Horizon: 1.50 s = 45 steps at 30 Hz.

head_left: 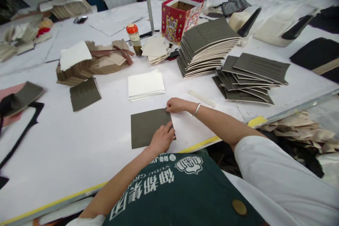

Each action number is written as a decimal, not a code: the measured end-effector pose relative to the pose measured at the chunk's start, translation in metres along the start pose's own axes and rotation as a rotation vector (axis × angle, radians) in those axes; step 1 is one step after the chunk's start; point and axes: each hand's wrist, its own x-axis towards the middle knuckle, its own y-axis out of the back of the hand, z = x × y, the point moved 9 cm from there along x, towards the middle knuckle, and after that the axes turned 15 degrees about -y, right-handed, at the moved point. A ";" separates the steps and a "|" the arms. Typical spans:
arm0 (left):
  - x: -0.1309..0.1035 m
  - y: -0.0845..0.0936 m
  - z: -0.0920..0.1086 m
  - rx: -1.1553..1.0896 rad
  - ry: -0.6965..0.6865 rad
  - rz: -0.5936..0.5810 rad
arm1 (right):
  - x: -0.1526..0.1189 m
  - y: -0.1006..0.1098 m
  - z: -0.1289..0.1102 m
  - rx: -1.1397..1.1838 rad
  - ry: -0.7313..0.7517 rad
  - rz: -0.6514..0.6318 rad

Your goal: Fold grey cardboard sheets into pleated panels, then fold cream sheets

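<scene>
A dark olive sheet (144, 127) lies flat on the white table near its front edge. My left hand (162, 137) rests on the sheet's lower right part, fingers spread toward its right edge. At the upper right corner, my right hand (176, 105) has its fingers pressed together on the sheet's corner; a silver bangle is on that wrist. Behind the sheet sits a stack of white sheets (145, 84). A smaller dark piece (85, 94) lies to the left, and a pale strip (201, 98) lies beyond my right hand.
Two stacks of dark panels, one tall (209, 42) and one fanned out (254, 74), stand at the right. Behind are a red box (173, 17), a jar (134, 39) and a row of beige pieces (90, 65). Yellow tape (196, 146) lines the table's front edge.
</scene>
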 end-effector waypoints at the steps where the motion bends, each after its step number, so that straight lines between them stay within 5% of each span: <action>1: 0.001 0.000 -0.001 -0.016 0.003 0.001 | -0.001 0.002 0.000 -0.047 -0.012 0.011; 4: -0.007 0.008 -0.003 -0.117 -0.023 0.050 | -0.008 0.013 0.005 -0.170 -0.086 0.144; 7: -0.048 0.030 -0.017 -0.200 0.043 0.287 | -0.040 0.018 0.002 -0.148 -0.062 0.421; 10: -0.110 0.039 -0.028 -0.134 0.183 0.447 | -0.089 -0.018 -0.023 -0.026 0.224 0.522; 13: -0.138 0.022 -0.015 -0.024 0.139 0.321 | -0.127 -0.073 -0.052 -0.011 0.481 0.483; 17: -0.131 0.009 -0.002 0.084 0.062 0.196 | -0.136 -0.111 -0.071 -0.140 0.476 0.497; 21: -0.112 0.007 0.006 0.102 -0.012 0.158 | -0.133 -0.113 -0.078 -0.215 0.407 0.522; 25: -0.106 0.007 0.004 0.078 0.061 0.192 | -0.134 -0.114 -0.080 -0.216 0.356 0.539; 34: -0.170 0.027 -0.035 0.139 0.249 0.300 | -0.149 -0.091 -0.017 -0.161 0.131 0.649; 38: -0.130 0.028 -0.031 0.060 0.239 0.388 | -0.133 -0.081 -0.047 -0.044 0.207 0.683; 41: -0.099 0.015 -0.029 -0.034 0.218 0.350 | -0.118 -0.088 -0.070 -0.047 0.267 0.640; 45: -0.121 0.016 -0.049 -0.085 0.295 0.342 | -0.119 -0.083 -0.047 -0.057 0.185 0.625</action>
